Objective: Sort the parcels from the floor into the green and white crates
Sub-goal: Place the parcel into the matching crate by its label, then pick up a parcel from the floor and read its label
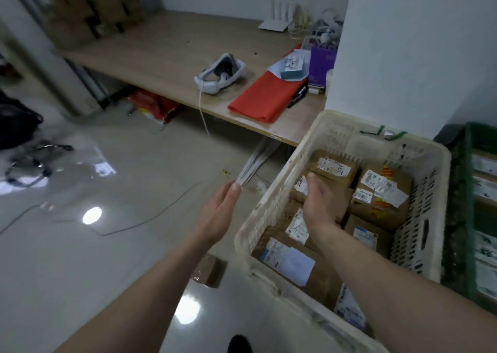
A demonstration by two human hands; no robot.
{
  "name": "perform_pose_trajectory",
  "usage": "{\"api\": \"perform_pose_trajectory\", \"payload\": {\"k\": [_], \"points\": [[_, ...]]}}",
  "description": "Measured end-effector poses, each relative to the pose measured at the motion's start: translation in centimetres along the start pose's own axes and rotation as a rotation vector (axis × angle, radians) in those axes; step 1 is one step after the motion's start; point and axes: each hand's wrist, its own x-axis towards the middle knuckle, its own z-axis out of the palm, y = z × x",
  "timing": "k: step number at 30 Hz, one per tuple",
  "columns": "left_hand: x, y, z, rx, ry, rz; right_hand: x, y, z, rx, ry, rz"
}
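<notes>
Left hand (219,212) and right hand (320,204) open, empty, at the white crate (269,199); best grasp the parcel (209,270) on the floor (107,258) squarely.

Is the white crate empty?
No, several brown parcels with labels lie inside the white crate.

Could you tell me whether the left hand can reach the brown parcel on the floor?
Probably yes: the left hand is open and empty, and the parcel lies on open floor beside the white crate.
</notes>
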Motion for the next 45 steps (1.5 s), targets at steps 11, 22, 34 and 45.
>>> {"api": "perform_pose_trajectory", "payload": {"k": [11, 22, 34, 45], "points": [[-12.9, -7.6, -9.9, 0.027, 0.348, -0.157, -9.9, 0.5, 5.6, -0.216, -0.405, -0.256], [-30.1, -15.5, -18.8, -0.012, 0.565, -0.323, -25.8, 2.5, 13.2, -0.303, -0.674, -0.358], [-52.1, -24.6, -28.2, 0.208, 0.743, -0.532, -45.8, 7.5, 20.6, -0.781, -1.074, -0.845], [-66.9, -31.6, -31.0, 0.119, 0.964, -0.769, -58.4, 10.8, 27.4, -0.833, -1.304, -1.001]]}}
